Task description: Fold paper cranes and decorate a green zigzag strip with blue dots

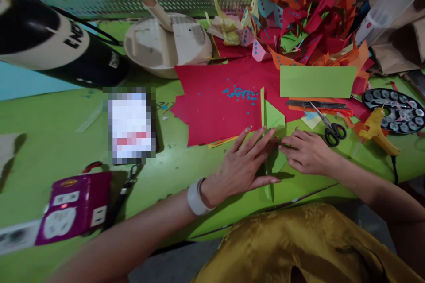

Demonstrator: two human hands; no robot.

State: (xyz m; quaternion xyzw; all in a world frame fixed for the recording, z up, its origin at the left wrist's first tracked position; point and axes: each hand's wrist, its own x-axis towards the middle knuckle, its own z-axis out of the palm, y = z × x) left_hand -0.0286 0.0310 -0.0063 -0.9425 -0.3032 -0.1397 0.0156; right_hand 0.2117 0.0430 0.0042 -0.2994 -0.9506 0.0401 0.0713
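Observation:
A folded piece of light green paper (274, 115) lies on the green table, partly hidden under my hands. My left hand (247, 161), with a pale band (198, 196) on its wrist, rests flat across the paper with its fingers stretched out. From the other side, my right hand (307, 152) curls its fingers together at the paper's right edge. A red sheet (215, 110) dotted with small blue paper bits (242, 93) lies just beyond. Right of it are a flat green paper strip (317, 81), a box cutter (318, 104) and black-handled scissors (335, 133).
A heap of folded coloured paper (299, 21) stands at the back. On the right are a yellow glue gun (380, 130) and a black palette (395, 108). A blurred-out phone-like object (133, 123), a purple power socket box (76, 203) and a large bottle (66, 39) are leftward.

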